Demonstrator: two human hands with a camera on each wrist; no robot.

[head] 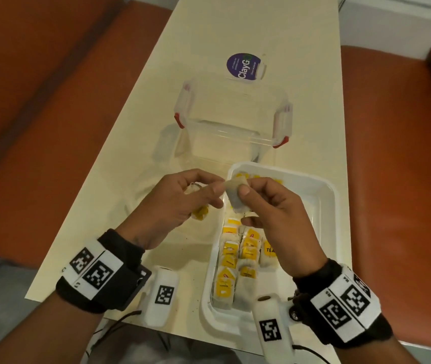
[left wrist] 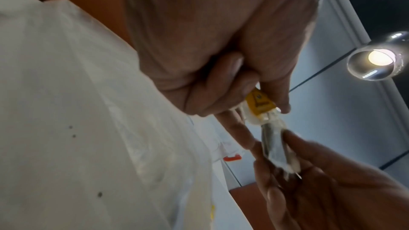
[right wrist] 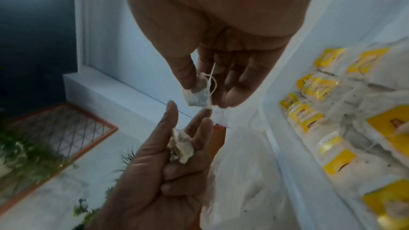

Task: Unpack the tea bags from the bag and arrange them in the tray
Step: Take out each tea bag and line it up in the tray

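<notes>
A single tea bag point(head: 236, 195) is up in the air over the far end of the white tray point(head: 325, 195), pinched between the thumb and fingers of the right hand point(head: 269, 214). The left hand point(head: 175, 203) is just beside it, fingers curled around a small bunch of more tea bags point(head: 199, 212). Rows of yellow-tagged bags point(head: 238, 261) already lie in the tray on the desk point(head: 135, 158), with a clear container point(head: 232, 119) farther back.

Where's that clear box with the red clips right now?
In the head view the clear box sits mid-table, just beyond the white tray and both hands, with a purple round label behind it.
</notes>
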